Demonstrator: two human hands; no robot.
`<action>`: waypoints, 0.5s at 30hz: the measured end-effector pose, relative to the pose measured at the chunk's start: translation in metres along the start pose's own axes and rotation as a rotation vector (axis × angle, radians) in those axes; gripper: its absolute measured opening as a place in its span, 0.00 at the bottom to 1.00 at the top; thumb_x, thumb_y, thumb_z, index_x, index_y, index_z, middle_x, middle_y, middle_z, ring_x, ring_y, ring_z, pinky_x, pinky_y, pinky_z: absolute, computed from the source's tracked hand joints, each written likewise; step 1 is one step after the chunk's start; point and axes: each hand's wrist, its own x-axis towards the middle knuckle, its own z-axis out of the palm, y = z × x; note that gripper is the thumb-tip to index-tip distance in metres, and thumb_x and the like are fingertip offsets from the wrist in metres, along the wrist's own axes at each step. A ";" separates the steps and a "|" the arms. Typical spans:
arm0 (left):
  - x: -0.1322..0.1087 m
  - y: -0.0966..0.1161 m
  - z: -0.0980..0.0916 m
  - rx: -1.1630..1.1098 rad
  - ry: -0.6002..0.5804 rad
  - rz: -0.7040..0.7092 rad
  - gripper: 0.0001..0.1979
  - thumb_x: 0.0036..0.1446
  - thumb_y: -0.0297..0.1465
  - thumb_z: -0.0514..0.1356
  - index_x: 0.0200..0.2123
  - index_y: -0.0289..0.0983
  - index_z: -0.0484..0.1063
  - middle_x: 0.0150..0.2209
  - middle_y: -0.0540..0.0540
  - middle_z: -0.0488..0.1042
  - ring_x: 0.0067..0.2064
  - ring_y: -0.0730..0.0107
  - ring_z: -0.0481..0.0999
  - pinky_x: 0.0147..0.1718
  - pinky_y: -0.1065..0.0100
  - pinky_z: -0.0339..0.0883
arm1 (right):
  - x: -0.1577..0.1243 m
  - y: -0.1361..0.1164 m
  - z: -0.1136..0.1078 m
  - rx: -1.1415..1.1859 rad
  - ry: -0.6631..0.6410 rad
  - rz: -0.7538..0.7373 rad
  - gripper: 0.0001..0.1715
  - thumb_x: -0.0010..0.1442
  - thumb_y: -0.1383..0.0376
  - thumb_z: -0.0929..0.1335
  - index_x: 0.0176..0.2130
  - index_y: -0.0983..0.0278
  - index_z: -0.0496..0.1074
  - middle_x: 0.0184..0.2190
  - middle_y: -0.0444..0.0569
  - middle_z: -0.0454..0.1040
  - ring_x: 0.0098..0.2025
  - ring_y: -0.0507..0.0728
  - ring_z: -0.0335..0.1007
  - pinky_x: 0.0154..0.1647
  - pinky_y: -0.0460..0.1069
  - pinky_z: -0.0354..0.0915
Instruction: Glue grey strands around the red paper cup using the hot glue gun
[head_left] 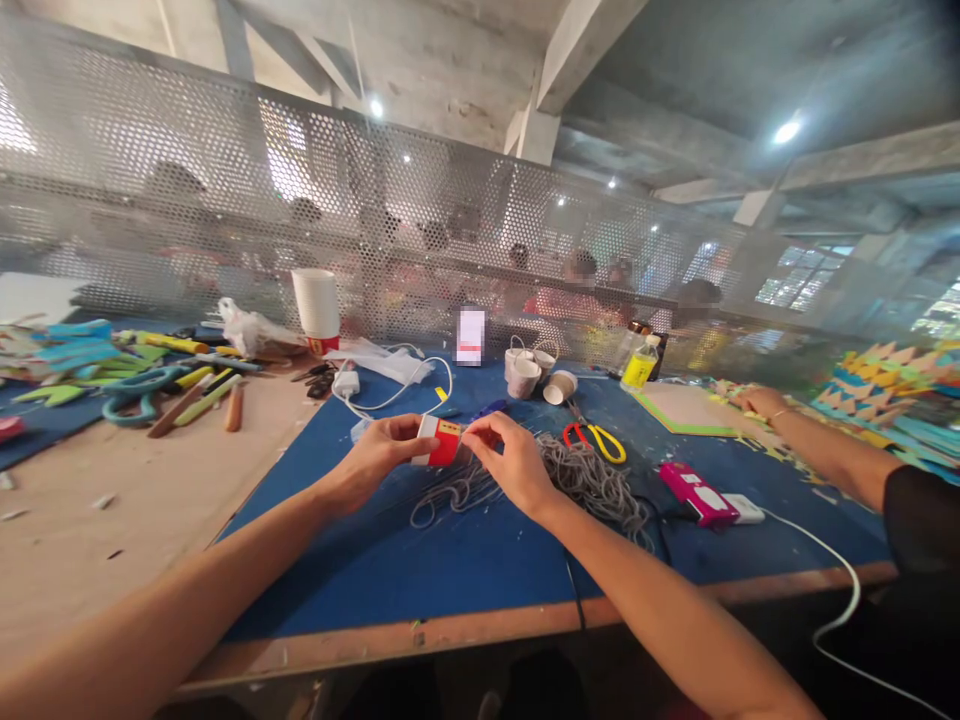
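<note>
My left hand (390,446) is closed around a white paper cup (442,443) with a red band, held on its side above the blue mat. At the cup's right end, the fingers of my right hand (510,455) are pinched together; whatever lies between them is too small or hidden to make out. A loose heap of grey cord (596,480) lies on the mat below and beside my right hand. Beyond it are scissors (600,440) with red and yellow handles. Farther back stand several small wrapped cups (523,375), some with cord handles; one lies tipped over.
A stack of paper cups (316,305) and a white cable (397,400) are at back left, with tools (202,395) farther left. On the right lie a pink box-like device (697,492) and a yellow-labelled bottle (640,366). A co-worker's arm (832,440) reaches in there. Perforated metal screen (420,220) behind.
</note>
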 end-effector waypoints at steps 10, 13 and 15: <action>-0.002 0.006 0.005 0.000 -0.012 0.001 0.15 0.46 0.33 0.72 0.39 0.37 0.82 0.37 0.43 0.84 0.34 0.62 0.80 0.36 0.66 0.70 | -0.001 0.001 -0.001 -0.043 -0.039 0.088 0.12 0.67 0.55 0.66 0.38 0.60 0.75 0.34 0.47 0.74 0.31 0.53 0.71 0.39 0.48 0.69; -0.002 0.006 0.004 0.007 -0.012 0.003 0.14 0.46 0.32 0.72 0.39 0.37 0.82 0.35 0.45 0.84 0.33 0.63 0.80 0.35 0.67 0.70 | -0.002 0.002 -0.001 -0.032 -0.047 0.090 0.14 0.68 0.54 0.65 0.39 0.60 0.74 0.35 0.47 0.74 0.31 0.53 0.71 0.38 0.48 0.69; -0.002 0.004 0.003 0.013 -0.018 0.009 0.13 0.47 0.31 0.72 0.39 0.38 0.82 0.34 0.46 0.83 0.33 0.64 0.79 0.34 0.67 0.69 | -0.002 0.002 -0.001 -0.026 -0.044 0.080 0.14 0.68 0.54 0.65 0.39 0.60 0.74 0.36 0.47 0.75 0.31 0.53 0.72 0.38 0.47 0.69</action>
